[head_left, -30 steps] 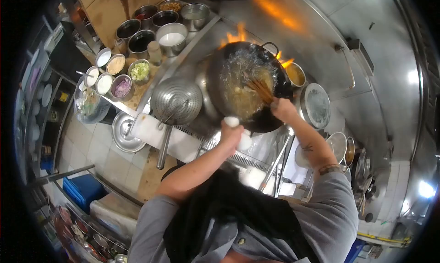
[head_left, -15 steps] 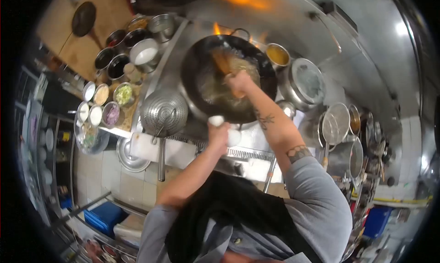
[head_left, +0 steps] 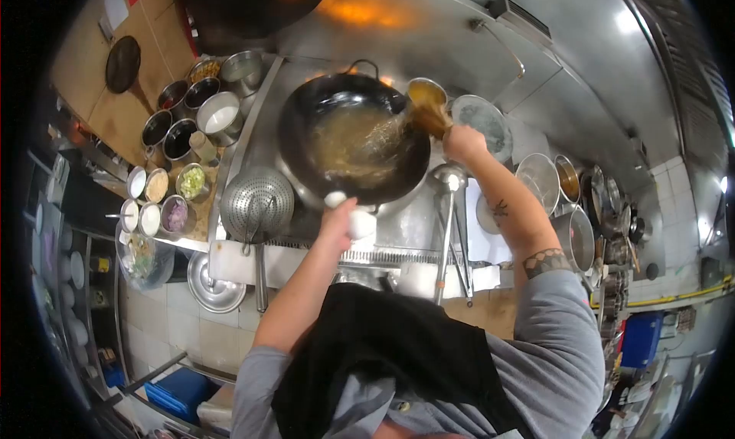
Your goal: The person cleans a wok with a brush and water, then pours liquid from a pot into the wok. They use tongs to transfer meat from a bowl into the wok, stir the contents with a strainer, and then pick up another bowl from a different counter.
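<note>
A large black wok [head_left: 295,137] sits over flames, with cloudy brownish liquid [head_left: 348,144] inside. My left hand [head_left: 335,223] is closed around a white cloth [head_left: 361,225] at the wok's near edge. My right hand [head_left: 464,143] grips a brown bamboo brush [head_left: 430,119] at the wok's right rim, and liquid splashes off its bristles. What lies under the cloth is hidden.
A perforated strainer [head_left: 256,202] lies left of the wok. Seasoning pots and small bowls [head_left: 176,213] stand farther left. Behind the brush are a pot of yellow liquid [head_left: 426,93] and a lidded pot [head_left: 482,125]. A ladle [head_left: 446,232] lies at the right.
My right hand and the brush have moved from the middle of the wok to its right rim. My left hand keeps its hold on the cloth. The camera view has shifted.
</note>
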A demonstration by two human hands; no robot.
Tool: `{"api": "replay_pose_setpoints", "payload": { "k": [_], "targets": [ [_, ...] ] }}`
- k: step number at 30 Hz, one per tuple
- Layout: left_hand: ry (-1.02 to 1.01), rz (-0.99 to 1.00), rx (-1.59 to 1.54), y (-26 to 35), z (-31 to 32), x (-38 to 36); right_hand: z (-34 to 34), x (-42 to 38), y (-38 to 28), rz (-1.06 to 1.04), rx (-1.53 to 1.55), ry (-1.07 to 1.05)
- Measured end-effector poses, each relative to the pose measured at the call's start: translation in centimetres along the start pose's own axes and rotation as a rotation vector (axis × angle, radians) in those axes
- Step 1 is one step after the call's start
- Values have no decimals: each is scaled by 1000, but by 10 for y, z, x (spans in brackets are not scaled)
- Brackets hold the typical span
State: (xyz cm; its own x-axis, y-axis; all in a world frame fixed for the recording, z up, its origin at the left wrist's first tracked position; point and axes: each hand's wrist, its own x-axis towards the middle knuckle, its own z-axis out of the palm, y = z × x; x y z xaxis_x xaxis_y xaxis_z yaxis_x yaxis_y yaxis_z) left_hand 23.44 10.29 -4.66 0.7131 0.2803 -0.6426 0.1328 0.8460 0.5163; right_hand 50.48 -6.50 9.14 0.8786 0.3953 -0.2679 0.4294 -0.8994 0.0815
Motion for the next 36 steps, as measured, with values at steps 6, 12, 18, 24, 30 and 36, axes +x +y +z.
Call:
{"api": "replay_pose_setpoints", "payload": {
  "k": [6,12,18,24,30,36],
  "targets": [
    [73,23,52,-3,1,0,72,-65,40,85,773,313],
    [128,108,155,15,-14,-43,188,-199,58,281,1513,320],
    [139,137,245,21,-53,-65,226,-315,56,471,1842,204],
    [175,183,311,23,-63,-92,201,-305,36,180,1607,229],
    [245,245,478,28,-61,-120,119,-264,-18,-191,1153,47],
    [257,314,578,23,-50,-139,95,-230,-70,-264,926,-180]
  ]
}}
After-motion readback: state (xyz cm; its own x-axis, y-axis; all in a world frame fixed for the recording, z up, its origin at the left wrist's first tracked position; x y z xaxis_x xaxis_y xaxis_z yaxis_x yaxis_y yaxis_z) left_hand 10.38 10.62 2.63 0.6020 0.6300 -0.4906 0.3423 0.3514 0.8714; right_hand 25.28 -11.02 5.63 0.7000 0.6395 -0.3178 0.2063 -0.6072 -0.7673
